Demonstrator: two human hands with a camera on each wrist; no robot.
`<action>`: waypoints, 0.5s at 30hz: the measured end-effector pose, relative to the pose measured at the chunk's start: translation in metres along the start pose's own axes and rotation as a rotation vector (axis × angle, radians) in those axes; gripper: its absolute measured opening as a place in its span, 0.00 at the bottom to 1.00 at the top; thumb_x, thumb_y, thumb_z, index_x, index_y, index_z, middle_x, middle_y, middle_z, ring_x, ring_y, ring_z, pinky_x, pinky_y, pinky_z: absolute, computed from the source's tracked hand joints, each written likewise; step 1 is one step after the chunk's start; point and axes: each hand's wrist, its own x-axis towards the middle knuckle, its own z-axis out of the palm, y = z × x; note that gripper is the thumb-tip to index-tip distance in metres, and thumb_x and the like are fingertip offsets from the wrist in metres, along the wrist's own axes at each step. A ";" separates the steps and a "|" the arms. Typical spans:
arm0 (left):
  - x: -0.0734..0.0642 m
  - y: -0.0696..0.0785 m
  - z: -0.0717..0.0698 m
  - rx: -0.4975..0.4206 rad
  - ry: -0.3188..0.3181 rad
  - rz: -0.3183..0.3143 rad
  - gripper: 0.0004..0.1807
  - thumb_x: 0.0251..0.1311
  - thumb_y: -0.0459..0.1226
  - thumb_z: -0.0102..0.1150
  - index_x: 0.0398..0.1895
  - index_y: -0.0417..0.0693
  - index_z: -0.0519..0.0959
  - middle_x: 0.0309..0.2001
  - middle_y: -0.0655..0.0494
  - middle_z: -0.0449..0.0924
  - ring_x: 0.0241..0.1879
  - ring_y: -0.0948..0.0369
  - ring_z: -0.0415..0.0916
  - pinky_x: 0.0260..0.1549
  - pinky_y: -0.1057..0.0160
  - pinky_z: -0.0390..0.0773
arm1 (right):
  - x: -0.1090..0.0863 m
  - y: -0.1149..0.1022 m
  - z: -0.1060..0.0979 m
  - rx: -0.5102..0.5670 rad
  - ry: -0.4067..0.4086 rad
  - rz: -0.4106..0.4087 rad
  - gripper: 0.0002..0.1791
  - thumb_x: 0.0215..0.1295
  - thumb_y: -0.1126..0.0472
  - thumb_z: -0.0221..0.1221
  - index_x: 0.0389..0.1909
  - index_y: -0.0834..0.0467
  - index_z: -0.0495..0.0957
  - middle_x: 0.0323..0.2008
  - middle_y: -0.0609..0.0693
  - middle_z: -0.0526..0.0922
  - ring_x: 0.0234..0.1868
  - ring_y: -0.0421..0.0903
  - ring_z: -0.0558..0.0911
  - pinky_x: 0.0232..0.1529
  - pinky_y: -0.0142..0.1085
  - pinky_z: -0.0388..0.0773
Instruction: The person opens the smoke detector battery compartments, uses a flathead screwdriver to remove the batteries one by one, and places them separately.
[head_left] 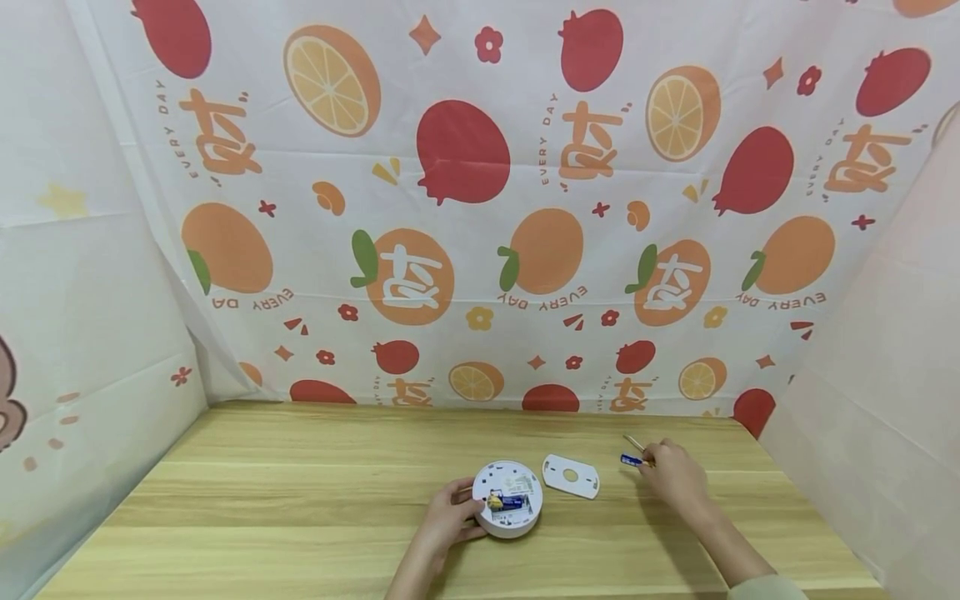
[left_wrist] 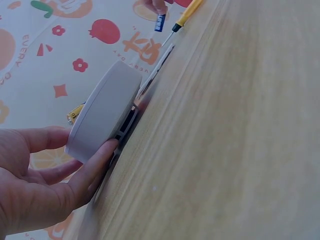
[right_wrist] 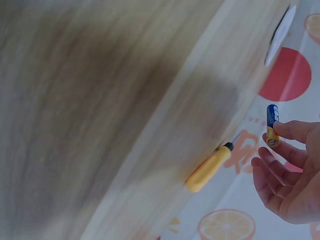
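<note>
Three hung cloths (head_left: 480, 212): fruit-printed one at the far side, paler ones left and right; they wall in the work, probably to screen off what lies beyond.
Wooden table (head_left: 247, 500): runs under everything; objects gathered from its middle toward the right, seemingly within short reach.
Right hand (head_left: 677, 475): above the table's right part; thumb and forefinger pinch a loose battery (right_wrist: 272, 117), other fingers bent, bearing nothing. Fingertip hold seems suited to so small a thing; one end is left bare.
Left hand (head_left: 444, 521): at the left rim of a round device (head_left: 501, 530), pinching its edge from above and below. Side grip likely steadies it without covering its upper face.
Round device: mid-table, near side, roughly level, battery bay up; presumably faced that way for a view into the bay. Resting or held just clear, cannot tell.
White plate (head_left: 557, 473): flat on the table between device and right hand, touching neither; likely put aside to free both hands.
Screwdriver (right_wrist: 207, 169): lying beside the right hand, yellow handle, shaft toward the far left; unheld, probably parked within reach.
Bay battery (head_left: 513, 502): blue and yellow; left wrist view shows a yellow end above the rim, perhaps tipped. One battery or more, cannot tell.
</note>
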 end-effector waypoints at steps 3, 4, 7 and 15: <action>0.000 0.000 0.000 -0.003 -0.003 0.002 0.28 0.57 0.25 0.48 0.58 0.18 0.55 0.52 0.24 0.63 0.42 0.49 0.73 0.37 0.53 0.80 | -0.001 0.004 0.002 -0.001 -0.023 0.019 0.03 0.49 0.66 0.63 0.25 0.61 0.79 0.23 0.50 0.72 0.22 0.45 0.72 0.16 0.38 0.71; 0.000 0.000 0.000 -0.002 -0.003 0.002 0.28 0.57 0.25 0.48 0.58 0.18 0.54 0.52 0.24 0.63 0.42 0.49 0.73 0.37 0.53 0.80 | -0.001 0.005 0.002 -0.004 -0.032 0.022 0.03 0.49 0.66 0.63 0.25 0.61 0.79 0.23 0.50 0.72 0.22 0.46 0.72 0.16 0.38 0.71; -0.001 0.000 -0.001 -0.002 -0.002 -0.002 0.28 0.56 0.25 0.48 0.59 0.18 0.54 0.53 0.24 0.62 0.43 0.47 0.73 0.37 0.53 0.80 | 0.000 0.009 0.005 -0.006 -0.059 0.036 0.03 0.49 0.66 0.62 0.25 0.61 0.79 0.24 0.51 0.72 0.23 0.47 0.72 0.17 0.39 0.71; -0.001 -0.001 -0.001 -0.002 -0.005 0.006 0.29 0.56 0.25 0.48 0.59 0.18 0.54 0.53 0.24 0.63 0.43 0.48 0.73 0.37 0.54 0.80 | 0.001 0.018 0.017 -0.017 -0.106 0.063 0.03 0.50 0.64 0.63 0.24 0.60 0.79 0.23 0.51 0.71 0.23 0.46 0.71 0.18 0.40 0.71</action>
